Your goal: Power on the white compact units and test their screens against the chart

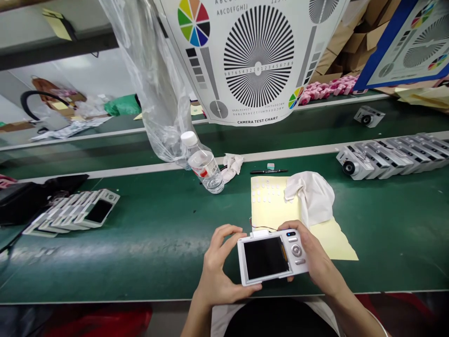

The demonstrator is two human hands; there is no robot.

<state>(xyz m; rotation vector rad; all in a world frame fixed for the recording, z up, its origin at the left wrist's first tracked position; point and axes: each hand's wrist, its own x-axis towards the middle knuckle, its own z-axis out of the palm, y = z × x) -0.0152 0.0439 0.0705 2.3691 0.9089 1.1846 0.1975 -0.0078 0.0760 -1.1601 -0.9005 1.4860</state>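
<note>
Low in the frame's centre, the left hand (217, 267) and right hand (313, 255) grip the short ends of a silver-white compact digital camera (270, 260), light and stiff, safest held by its edges, off the glossy black screen (264, 257)

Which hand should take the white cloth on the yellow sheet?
Right, probably: the right hand sits just below the white cloth, while the left hand is farther away at the other end of the camera.
</note>
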